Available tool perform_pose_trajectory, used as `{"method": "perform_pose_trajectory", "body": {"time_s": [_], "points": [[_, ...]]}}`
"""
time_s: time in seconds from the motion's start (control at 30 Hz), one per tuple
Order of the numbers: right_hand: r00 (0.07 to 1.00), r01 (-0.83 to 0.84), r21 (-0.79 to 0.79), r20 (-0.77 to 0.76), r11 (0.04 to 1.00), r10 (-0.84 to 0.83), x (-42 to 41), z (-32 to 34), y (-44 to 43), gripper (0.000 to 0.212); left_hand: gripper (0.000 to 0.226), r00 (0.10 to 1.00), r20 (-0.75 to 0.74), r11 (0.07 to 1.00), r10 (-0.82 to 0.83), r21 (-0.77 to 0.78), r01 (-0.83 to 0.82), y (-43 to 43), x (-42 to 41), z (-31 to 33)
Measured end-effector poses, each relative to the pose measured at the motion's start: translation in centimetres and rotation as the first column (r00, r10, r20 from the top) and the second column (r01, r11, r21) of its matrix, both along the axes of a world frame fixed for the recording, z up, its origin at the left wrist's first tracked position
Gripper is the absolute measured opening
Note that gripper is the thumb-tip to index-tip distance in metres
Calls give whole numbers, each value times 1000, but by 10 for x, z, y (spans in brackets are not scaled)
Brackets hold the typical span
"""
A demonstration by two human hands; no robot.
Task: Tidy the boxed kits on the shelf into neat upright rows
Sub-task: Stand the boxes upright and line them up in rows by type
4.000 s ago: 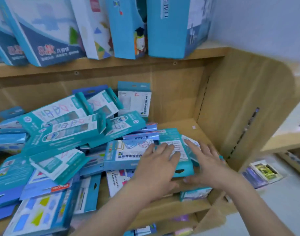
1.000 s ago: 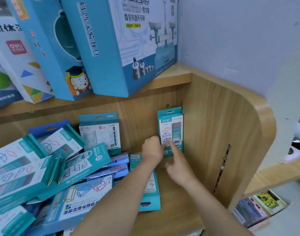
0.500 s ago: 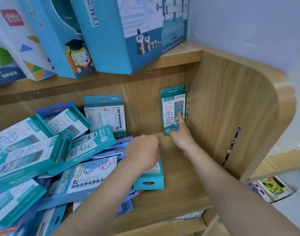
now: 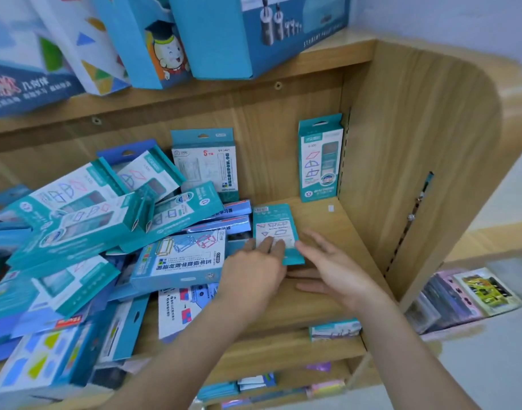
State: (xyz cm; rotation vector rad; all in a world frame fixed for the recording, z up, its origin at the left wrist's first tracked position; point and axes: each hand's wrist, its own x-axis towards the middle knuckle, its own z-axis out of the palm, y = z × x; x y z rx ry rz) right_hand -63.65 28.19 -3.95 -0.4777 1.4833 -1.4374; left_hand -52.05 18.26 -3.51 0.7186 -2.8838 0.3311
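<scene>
Two hands low over one flat teal kit [image 4: 276, 229], face up on the shelf board [image 4: 327, 220]. Open left hand [image 4: 253, 270], straight fingers laid on the kit's near end: pinning it, by the look, not gripping. Open right hand [image 4: 333, 270] too, fingers spread just right of the kit's edge, thumb low toward the left hand; contact with the kit impossible to confirm. Both hands seemingly framing the box from either side, ready to lift or tip it upright.

Beyond the fingertips, well apart from them, one upright kit [image 4: 318, 158] in the back corner, close against the side panel [image 4: 416, 173]. Probably the start of a row, corner chosen for support on two sides. Stretch of board between it and the hands presumably meant for the next boxes. Up and left of the left hand, a second upright kit [image 4: 205, 164] at the back; farther left, a loose pile of kits [image 4: 76, 232], tilted and overlapping, not yet sorted.

Hidden: near end of the flat kit under the left fingers; right palm; lower layers of the pile. Cut off: pile at the left border, big boxes [image 4: 253, 34] overhead. Print mostly too blurred to read. Below the wrists, small packs [image 4: 255, 381] on a lower level, soft and unclear.
</scene>
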Motion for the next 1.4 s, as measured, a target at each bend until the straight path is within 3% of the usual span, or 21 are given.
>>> {"method": "perform_pose_trajectory", "body": {"time_s": [0.13,0.23,0.3,0.4,0.47,0.57,0.7,0.83,0.9,1.13,1.27,1.33,1.4], "points": [[984,-15,-166,-179,986,-15,7,20,17,34,30,931,-356,983,-82,126,135,5,9,30],[841,-77,-151,-540,985,-17,0,36,29,38,19,798,-602,928,40,319,194,14,19,68],[691,-37,-139,-719,990,-75,-6,40,32,42,21,667,-715,832,209,488,263,22,20,86],[612,39,-153,-777,988,-144,-13,37,30,30,8,538,-701,546,468,708,448,29,16,86],[655,52,-95,-748,994,-106,-13,29,28,24,7,513,-676,483,529,737,474,28,14,75],[811,-17,-94,-584,995,-41,-3,12,27,35,11,484,-693,478,534,720,503,29,11,59],[869,-47,-135,-495,990,-26,9,-2,28,33,20,511,-700,485,499,714,504,32,16,42],[941,130,-221,-279,967,-190,9,-6,32,22,54,602,-589,475,539,803,360,38,21,14],[953,210,-214,-174,954,-249,7,-5,36,20,53,643,-513,436,569,851,294,46,23,4],[940,250,-234,-175,940,-294,0,-2,42,23,37,643,-446,294,623,895,335,58,17,-3],[927,249,-287,-207,925,-314,-5,1,44,23,22,687,-406,214,602,912,351,56,7,4],[896,234,-308,-300,922,-327,-8,0,44,26,22,696,-394,214,600,917,335,52,-4,9],[824,206,-319,-453,925,-340,-14,-4,41,36,22,680,-429,287,595,904,318,40,-19,13]]}}
